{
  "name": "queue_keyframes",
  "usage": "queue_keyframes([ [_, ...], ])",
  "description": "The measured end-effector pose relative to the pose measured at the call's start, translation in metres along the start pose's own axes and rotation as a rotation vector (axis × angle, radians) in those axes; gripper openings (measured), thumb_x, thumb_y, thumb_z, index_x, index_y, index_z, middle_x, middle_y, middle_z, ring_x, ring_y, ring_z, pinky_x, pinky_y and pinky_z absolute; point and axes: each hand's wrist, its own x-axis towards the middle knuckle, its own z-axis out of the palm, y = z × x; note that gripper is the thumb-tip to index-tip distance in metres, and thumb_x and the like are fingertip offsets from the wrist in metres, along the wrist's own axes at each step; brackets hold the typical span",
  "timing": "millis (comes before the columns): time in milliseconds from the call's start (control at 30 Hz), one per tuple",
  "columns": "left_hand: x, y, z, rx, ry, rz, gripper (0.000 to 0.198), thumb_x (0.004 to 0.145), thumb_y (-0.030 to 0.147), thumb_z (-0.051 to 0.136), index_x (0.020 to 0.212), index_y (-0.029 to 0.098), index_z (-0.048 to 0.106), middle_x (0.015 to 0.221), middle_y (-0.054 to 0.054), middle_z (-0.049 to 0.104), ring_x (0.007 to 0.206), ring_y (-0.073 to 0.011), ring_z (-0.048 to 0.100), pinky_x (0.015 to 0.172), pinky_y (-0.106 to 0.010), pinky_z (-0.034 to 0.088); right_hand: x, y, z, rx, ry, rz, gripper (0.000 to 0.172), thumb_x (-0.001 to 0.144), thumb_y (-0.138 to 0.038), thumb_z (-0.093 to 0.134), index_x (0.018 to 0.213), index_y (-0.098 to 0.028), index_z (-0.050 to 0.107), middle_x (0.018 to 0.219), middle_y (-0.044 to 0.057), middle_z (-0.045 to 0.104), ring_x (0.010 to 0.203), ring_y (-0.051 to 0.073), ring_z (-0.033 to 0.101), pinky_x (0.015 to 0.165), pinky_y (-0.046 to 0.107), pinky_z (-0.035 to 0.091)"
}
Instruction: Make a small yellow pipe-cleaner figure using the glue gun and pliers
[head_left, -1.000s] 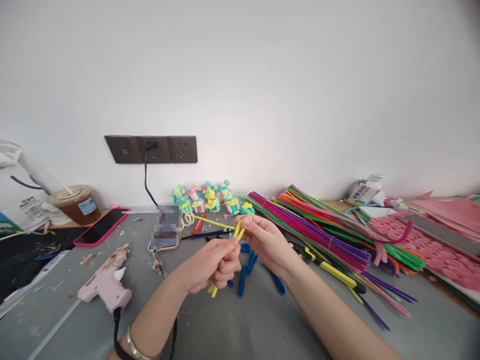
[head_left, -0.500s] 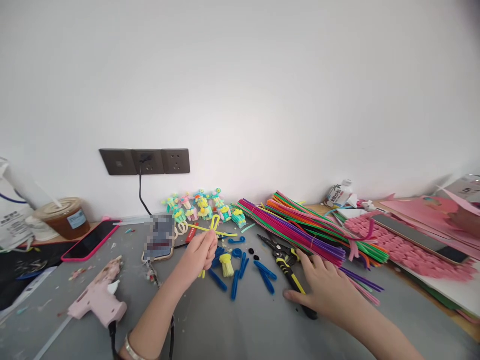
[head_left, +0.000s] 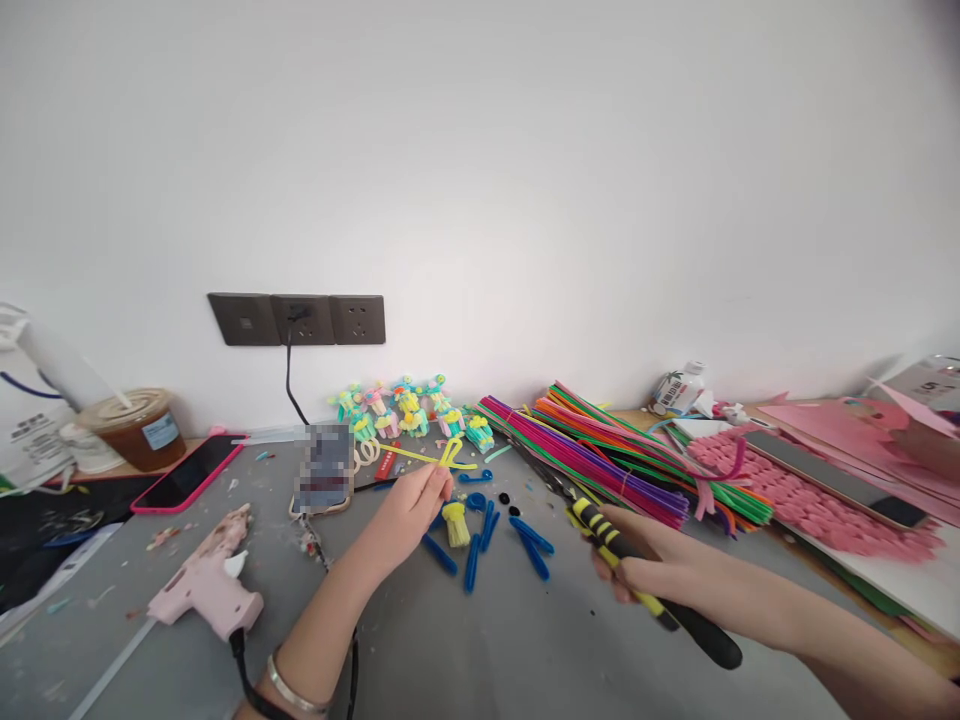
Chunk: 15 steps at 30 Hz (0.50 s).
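Pliers, right hand; pipe cleaner, left hand; cup label illegible

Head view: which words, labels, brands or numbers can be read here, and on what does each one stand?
Nothing reads clearly enough to quote.
Cup: blue label, print too small.
White bag, far left: dark print, blurred.
Bottle at the back right: label too small.
Phone by the cable: screen blurred out.
Pliers in the right hand: no print seen.
Pipe cleaner in the left hand: no print.
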Motion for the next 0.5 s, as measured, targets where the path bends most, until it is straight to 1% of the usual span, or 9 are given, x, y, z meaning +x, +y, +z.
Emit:
queue_keyframes([
  [33, 0.000, 0.000, 0.000, 0.042, -0.003, 0.013, 0.044, 0.096, 0.058, 0.031, 0.075, 0.021, 0.045, 0.056, 0.008, 0.028, 0.049, -0.0108, 0.025, 0.047, -0.025, 0.022, 0.001, -0.004, 0.007, 0.269, -0.167, 0.003, 0.028, 0.078, -0.044, 0.056, 0.092, -0.020, 0.058, 0.085, 0.005, 0.063, 0.075, 0.021, 0.064, 0.067, 0.033, 0.051],
  [67, 0.000, 0.000, 0.000, 0.086, -0.006, 0.023, 0.044, 0.096, 0.056, 0.030, 0.076, 0.021, 0.046, 0.056, 0.007, 0.029, 0.050, -0.0113, 0.027, 0.048, -0.025, 0.023, 0.004, -0.007, 0.016, 0.501, -0.310, 0.009, 0.033, 0.077, -0.047, 0.057, 0.095, -0.019, 0.057, 0.087, 0.005, 0.062, 0.076, 0.022, 0.065, 0.073, 0.036, 0.051],
  [100, -0.001, 0.000, -0.001, 0.129, -0.007, 0.033, 0.043, 0.097, 0.055, 0.030, 0.076, 0.021, 0.046, 0.057, 0.007, 0.030, 0.051, -0.0118, 0.028, 0.049, -0.025, 0.024, 0.008, -0.009, 0.025, 0.667, -0.405, 0.013, 0.036, 0.075, -0.047, 0.060, 0.097, -0.018, 0.055, 0.085, 0.004, 0.060, 0.072, 0.021, 0.064, 0.074, 0.038, 0.052],
  [167, -0.001, 0.000, -0.002, 0.193, -0.005, 0.048, 0.043, 0.098, 0.053, 0.029, 0.075, 0.021, 0.045, 0.058, 0.006, 0.030, 0.053, -0.0124, 0.030, 0.051, -0.026, 0.024, 0.018, -0.012, 0.045, 0.839, -0.502, -0.010, 0.044, 0.075, -0.049, 0.063, 0.103, -0.017, 0.054, 0.082, 0.004, 0.060, 0.068, 0.020, 0.064, 0.073, 0.039, 0.052],
  [233, -0.001, 0.001, -0.002, 0.221, 0.002, 0.053, 0.043, 0.098, 0.052, 0.028, 0.074, 0.021, 0.045, 0.059, 0.006, 0.031, 0.054, -0.0128, 0.030, 0.053, -0.026, 0.025, 0.028, -0.012, 0.060, 0.907, -0.543, -0.014, 0.048, 0.077, -0.055, 0.063, 0.105, -0.017, 0.054, 0.082, 0.005, 0.061, 0.067, 0.020, 0.064, 0.073, 0.039, 0.052],
  [300, -0.001, 0.001, -0.003, 0.231, 0.025, 0.052, 0.043, 0.099, 0.051, 0.026, 0.075, 0.021, 0.045, 0.060, 0.006, 0.031, 0.055, -0.0132, 0.031, 0.054, -0.026, 0.025, 0.034, -0.011, 0.066, 0.939, -0.584, 0.006, 0.050, 0.078, -0.060, 0.061, 0.105, -0.017, 0.056, 0.083, 0.005, 0.062, 0.068, 0.020, 0.065, 0.073, 0.038, 0.053],
  [400, -0.001, 0.001, -0.004, 0.272, 0.072, 0.058, 0.042, 0.099, 0.049, 0.025, 0.074, 0.021, 0.044, 0.062, 0.005, 0.034, 0.057, -0.0138, 0.034, 0.057, -0.027, 0.026, 0.036, -0.011, 0.064, 0.960, -0.667, 0.005, 0.053, 0.078, -0.063, 0.061, 0.105, -0.017, 0.057, 0.083, 0.005, 0.062, 0.068, 0.021, 0.066, 0.072, 0.038, 0.053],
  [500, -0.001, 0.002, -0.005, 0.347, 0.085, 0.074, 0.040, 0.099, 0.046, 0.026, 0.073, 0.021, 0.044, 0.065, 0.004, 0.040, 0.060, -0.0145, 0.038, 0.059, -0.027, 0.026, 0.033, -0.011, 0.062, 0.973, -0.719, -0.008, 0.056, 0.077, -0.064, 0.062, 0.105, -0.016, 0.058, 0.080, 0.006, 0.061, 0.067, 0.021, 0.065, 0.072, 0.038, 0.053],
])
